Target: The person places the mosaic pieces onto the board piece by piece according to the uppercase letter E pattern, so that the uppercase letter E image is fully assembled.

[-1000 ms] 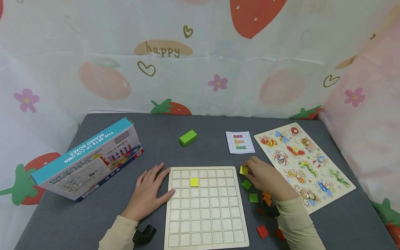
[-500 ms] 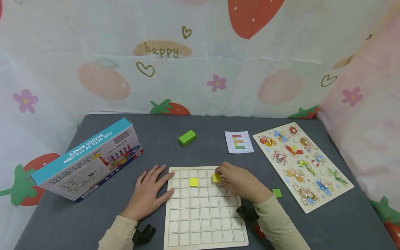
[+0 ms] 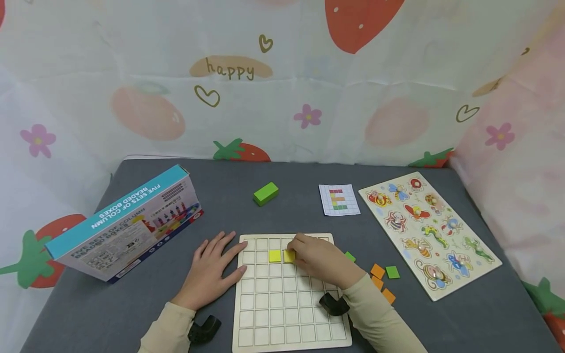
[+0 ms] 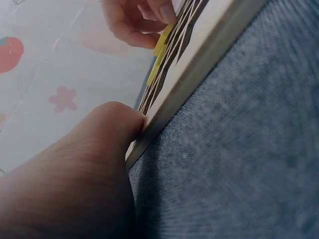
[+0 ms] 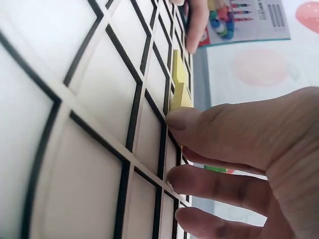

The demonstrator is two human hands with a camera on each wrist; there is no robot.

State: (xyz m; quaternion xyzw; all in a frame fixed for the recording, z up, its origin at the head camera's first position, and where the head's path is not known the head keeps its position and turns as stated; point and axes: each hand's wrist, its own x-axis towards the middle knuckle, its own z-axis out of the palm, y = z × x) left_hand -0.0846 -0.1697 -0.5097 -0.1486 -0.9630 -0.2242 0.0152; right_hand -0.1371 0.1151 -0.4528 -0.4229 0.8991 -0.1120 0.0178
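A pale wooden grid board [image 3: 277,321] lies in the middle of the table, partly under my right hand in the head view. One square yellow tile [image 3: 274,256] sits in a cell of its second row. My right hand [image 3: 320,260] pinches another yellow tile [image 3: 289,256] at the adjoining cell to the right. In the right wrist view the thumb touches this held tile [image 5: 182,95], which stands a little tilted beside the other one. My left hand [image 3: 211,272] lies with spread fingers on the table, its thumb and forefinger touching the board's left edge.
Green tiles [image 3: 392,272] and orange tiles [image 3: 377,270] lie right of the board, some hidden by the right arm. Behind it are a green block [image 3: 266,194] and a pattern card [image 3: 339,200]. An insect puzzle board [image 3: 428,235] is at right, a box [image 3: 128,225] at left.
My right hand has carried the yellow tile leftward from the loose tiles onto the board, up against the first yellow tile. The left hand has stayed at the board's edge.
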